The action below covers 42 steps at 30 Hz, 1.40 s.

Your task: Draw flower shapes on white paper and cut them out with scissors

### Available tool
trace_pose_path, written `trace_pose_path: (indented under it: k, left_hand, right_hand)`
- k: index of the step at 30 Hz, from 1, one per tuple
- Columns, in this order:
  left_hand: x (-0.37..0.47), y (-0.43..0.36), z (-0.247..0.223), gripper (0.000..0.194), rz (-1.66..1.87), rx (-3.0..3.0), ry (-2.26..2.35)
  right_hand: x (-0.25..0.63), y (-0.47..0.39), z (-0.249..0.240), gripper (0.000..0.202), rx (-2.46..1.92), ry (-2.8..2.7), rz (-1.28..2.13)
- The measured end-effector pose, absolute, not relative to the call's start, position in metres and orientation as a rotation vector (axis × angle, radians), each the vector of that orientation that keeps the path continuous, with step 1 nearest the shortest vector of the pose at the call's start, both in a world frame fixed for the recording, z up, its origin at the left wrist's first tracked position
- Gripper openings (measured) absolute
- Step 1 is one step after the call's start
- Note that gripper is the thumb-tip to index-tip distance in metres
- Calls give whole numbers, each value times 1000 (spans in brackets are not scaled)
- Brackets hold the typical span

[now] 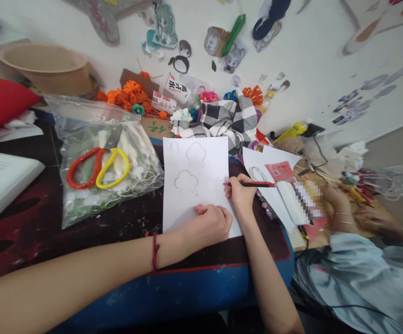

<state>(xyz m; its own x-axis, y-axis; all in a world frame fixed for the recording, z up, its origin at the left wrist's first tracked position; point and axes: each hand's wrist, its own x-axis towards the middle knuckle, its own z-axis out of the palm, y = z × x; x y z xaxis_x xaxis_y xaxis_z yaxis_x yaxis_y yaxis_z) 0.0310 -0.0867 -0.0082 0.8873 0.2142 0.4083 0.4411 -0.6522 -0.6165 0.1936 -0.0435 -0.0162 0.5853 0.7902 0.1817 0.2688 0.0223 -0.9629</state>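
A white sheet of paper (187, 213) lies on the dark table, with pencilled cloud-like outlines at its upper and middle left and a very faint mark at its right. My right hand (242, 192) is closed round a red and black pencil (253, 184) at the sheet's right edge; the tip points left, near the paper's edge. Across the lower right of the sheet rests my left hand (211, 223), its fingers curled in. Whether anything is inside those fingers is hidden. A dark red cord is round the left wrist.
Left of the paper, scissors (97, 168) lie on a clear plastic bag (83, 211). A white box (4, 185) sits far left. Checkered cloth (224, 118) and crocheted flowers (132, 95) line the wall. Another person's arm (341, 208) is at the right.
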Motion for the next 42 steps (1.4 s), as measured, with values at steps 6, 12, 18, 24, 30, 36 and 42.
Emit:
trace_pose_path:
  k: [6, 12, 18, 24, 30, 36, 42]
  left_hand:
    - [31, -86, -9, 21, -377, -2281, -455]
    - [30, -86, -9, 22, -359, -2271, -457]
    - [29, -86, -8, 22, -343, -2272, -455]
    - [29, -86, -5, 22, -354, -2292, -440]
    - [29, -86, -4, 23, -359, -2303, -448]
    - [29, -86, -5, 24, -336, -2303, -447]
    - [31, -86, -2, 24, -317, -2309, -430]
  right_hand:
    - [193, -43, -15, 26, -1538, -983, 550]
    - [193, -45, -15, 27, -1550, -965, 498]
    - [191, -45, -13, 25, -1551, -1001, 507]
    - [191, -46, -12, 26, -1561, -984, 461]
    - [189, -44, -12, 25, -1554, -1009, 471]
    - [190, -45, -12, 29, -1568, -972, 456]
    - [189, -44, -11, 25, -1542, -983, 480]
